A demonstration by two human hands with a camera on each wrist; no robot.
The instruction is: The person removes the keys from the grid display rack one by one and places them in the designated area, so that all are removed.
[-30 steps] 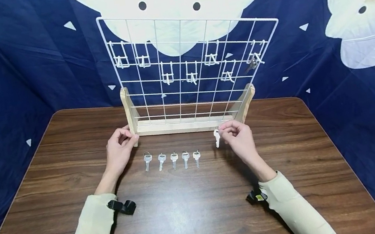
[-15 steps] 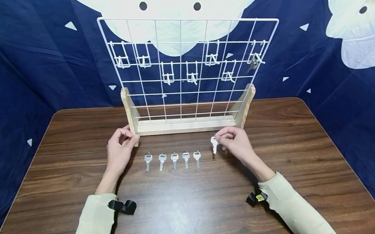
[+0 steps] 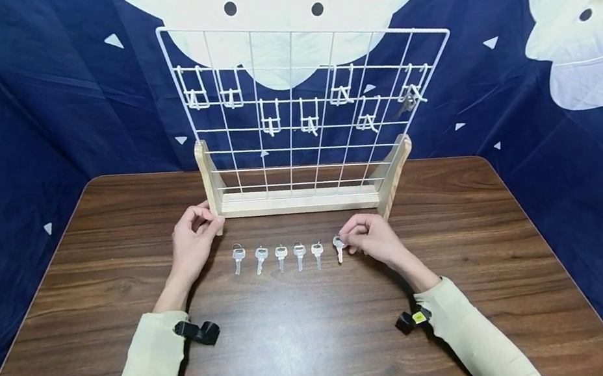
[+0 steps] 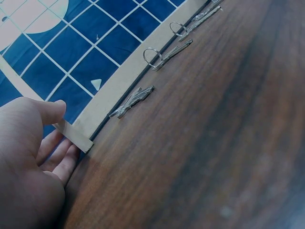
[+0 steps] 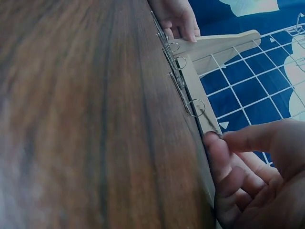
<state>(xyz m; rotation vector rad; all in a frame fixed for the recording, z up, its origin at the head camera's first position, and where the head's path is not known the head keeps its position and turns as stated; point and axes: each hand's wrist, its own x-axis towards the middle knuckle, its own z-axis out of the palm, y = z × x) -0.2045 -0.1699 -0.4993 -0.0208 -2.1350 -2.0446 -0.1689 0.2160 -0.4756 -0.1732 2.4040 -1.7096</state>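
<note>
My left hand point(image 3: 190, 245) holds the left wooden foot point(image 3: 210, 186) of a white wire grid rack, thumb in front and fingers behind; the left wrist view shows the same grip on the foot's end point(image 4: 76, 136). Between thumb and fingertips my right hand point(image 3: 376, 238) pinches a silver key point(image 3: 339, 250) by its head, low at the tabletop, blade toward me. To its left lie several similar keys in a row, the nearest one point(image 3: 318, 254) a small gap away. Some have split rings point(image 5: 196, 108). Whether the pinched key touches the table I cannot tell.
Several white hooks point(image 3: 310, 124) hang on the grid point(image 3: 287, 95). A dark key point(image 3: 408, 103) hangs from the far right hook. The rack's wooden base point(image 3: 298, 202) stands behind the row on the brown table point(image 3: 284, 375). Blue printed cloth point(image 3: 84, 84) surrounds the table.
My right hand has carried the key down and slightly left, from near the rack's base to the right end of the row. My left hand has stayed on the foot.
</note>
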